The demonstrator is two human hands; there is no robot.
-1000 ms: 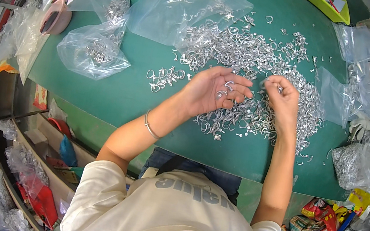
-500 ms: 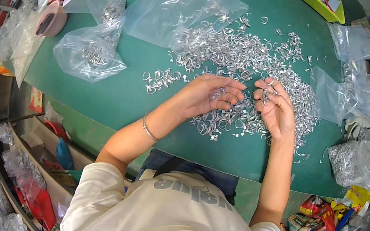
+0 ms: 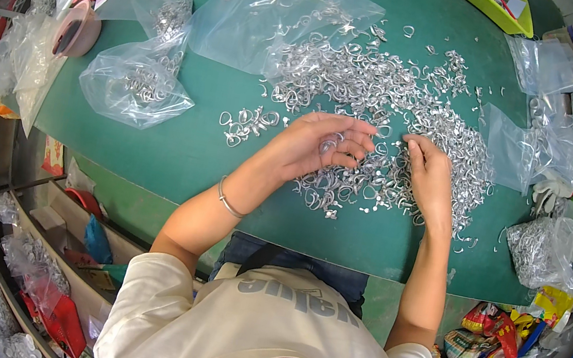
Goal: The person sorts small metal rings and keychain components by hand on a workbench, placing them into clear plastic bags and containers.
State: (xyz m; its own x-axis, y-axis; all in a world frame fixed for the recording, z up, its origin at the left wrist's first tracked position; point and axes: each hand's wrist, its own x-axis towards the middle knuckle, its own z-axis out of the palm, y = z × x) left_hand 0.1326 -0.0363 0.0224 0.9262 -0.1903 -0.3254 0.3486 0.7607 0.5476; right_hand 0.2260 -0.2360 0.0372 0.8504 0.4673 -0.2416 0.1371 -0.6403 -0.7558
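Observation:
A broad heap of small silver rings [image 3: 351, 75] spreads over the green table, some showing flat round heads. My left hand [image 3: 327, 146], palm turned up and inward with fingers curled, holds a few silver rings [image 3: 331, 143] in its palm; another ring [image 3: 384, 130] shows at its fingertips. To its right, my right hand [image 3: 431, 175] is back-up over the heap, fingers bent down and thumb near the index finger. Whatever lies between those fingertips is hidden. Left of my left hand sits a small separate group of rings [image 3: 246, 126].
Clear plastic bags [image 3: 138, 88] with rings lie on the left, and a large clear bag [image 3: 254, 16] lies behind the heap. A pink bowl [image 3: 79, 31] stands at the left edge, a yellow-green tray [image 3: 490, 4] at the far right. A full bag [image 3: 549, 252] hangs by the right edge.
My right hand has turned from palm-up, with a ring at its fingers, to back-up over the heap. A ring now shows at my left fingertips; the left hand has barely moved.

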